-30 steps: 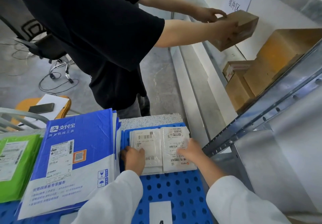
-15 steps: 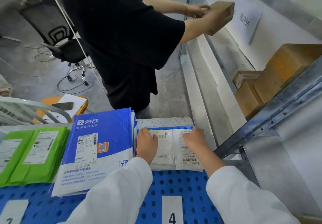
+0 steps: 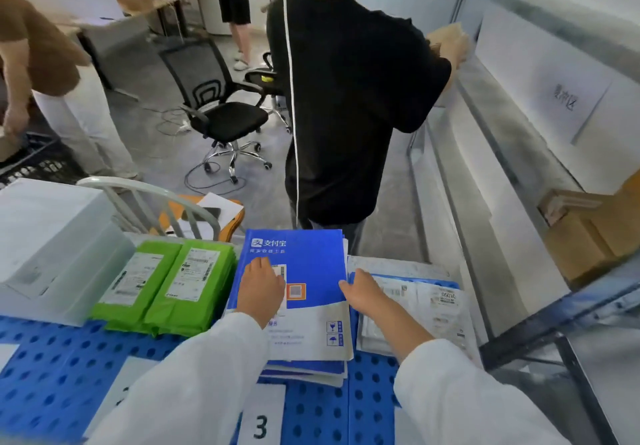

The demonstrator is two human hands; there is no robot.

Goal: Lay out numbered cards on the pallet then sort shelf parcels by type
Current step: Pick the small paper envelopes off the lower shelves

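Warehouse-type room, grey floor and ppl in the upper half of the frame; one person in a black T-shirt (image 3: pixel 346 98) stands at the metal shelf (image 3: pixel 485 174) on the right. Lower half is the blue perforated plastic pallet (image 3: pixel 52 368).

Step in hand, as I read it: sorting, squaring up a pile. Both hands are released. The left hand (image 3: pixel 261 288) lies flat on the blue-and-white paper envelope stack (image 3: pixel 304 261) at centre frame. The right hand (image 3: pixel 365 294) is just beside it, thumb touching the stack's right edge. Next move prob calls for nudging that edge flush, then more parcels off the shelf.

Counts:
- 1 white number card reading 3 (image 3: pixel 261 425), bottom centre
- 1 second card (image 3: pixel 133 372), half under a sleeve, digit unclear
- 2 green plastic mailers (image 3: pixel 166 281), left of centre
- 1 big white box (image 3: pixel 52 236), far left
- 2 labelled clear poly bags (image 3: pixel 426 299), right of the stack
- several envelopes, can't count
- at least 2 brown cardboard boxes (image 3: pixel 581 243) on the shelf
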